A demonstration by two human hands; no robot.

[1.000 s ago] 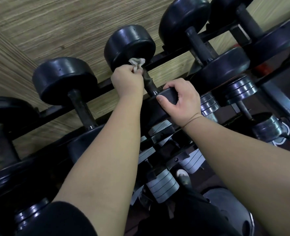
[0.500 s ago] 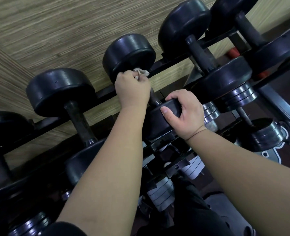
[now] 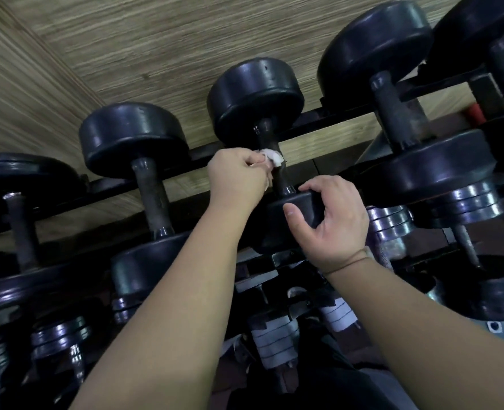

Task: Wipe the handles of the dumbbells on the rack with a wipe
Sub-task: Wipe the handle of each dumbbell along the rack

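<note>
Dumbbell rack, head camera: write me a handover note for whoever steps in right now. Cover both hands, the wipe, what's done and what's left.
Left hand grips the white wipe against the handle of the middle dumbbell, about halfway along it.
Right hand holds that dumbbell's near head, steadying it on the rack.
Done: this handle is mid-wipe. The picture does not show which other handles are clean.
Left: finish this one, then probably the left neighbour's handle and the right neighbour's handle.
</note>
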